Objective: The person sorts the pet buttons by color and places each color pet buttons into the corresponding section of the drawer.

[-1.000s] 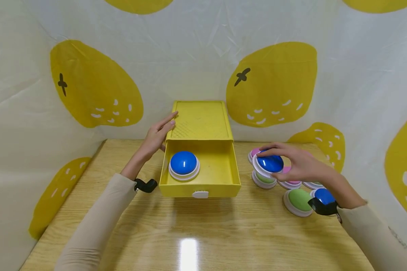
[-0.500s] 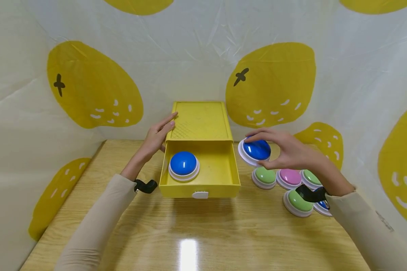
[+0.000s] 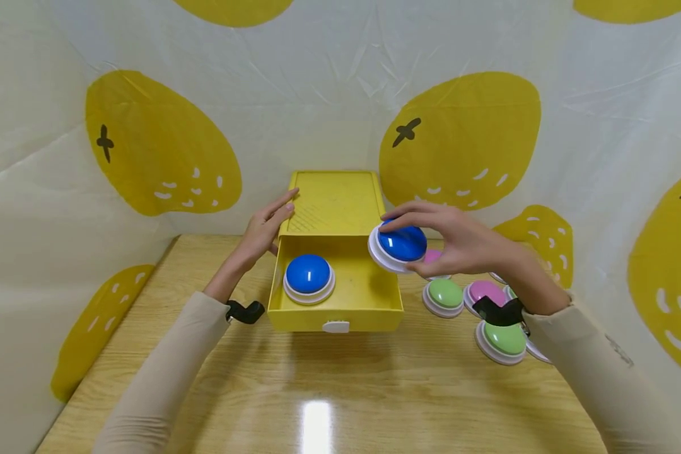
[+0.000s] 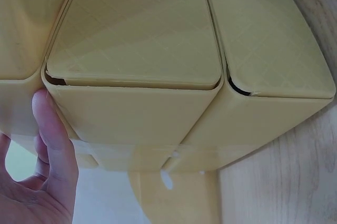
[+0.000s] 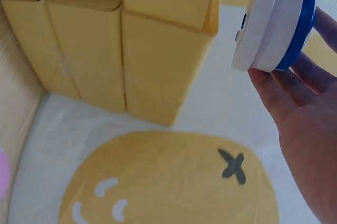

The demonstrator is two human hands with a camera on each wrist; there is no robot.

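Your right hand (image 3: 459,243) pinches the blue button (image 3: 400,244) by its white rim, above the open drawer's (image 3: 369,290) right edge. It looks light, rigid and smooth-domed, so keep to the rim. Your left hand (image 3: 261,230), fingers straight, braces the yellow box (image 3: 335,202).

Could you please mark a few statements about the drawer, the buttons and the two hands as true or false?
1. The right hand holds a blue button above the open drawer's right edge. True.
2. The drawer holds nothing. False: another blue button already sits in its left half.
3. The left hand grips a green button. False: its straight fingers rest against the left side of the yellow box.
4. Green buttons and a pink button lie on the wooden table to the right of the drawer. True.
5. The drawer is pushed fully shut. False: it is pulled out, with its inside in view.
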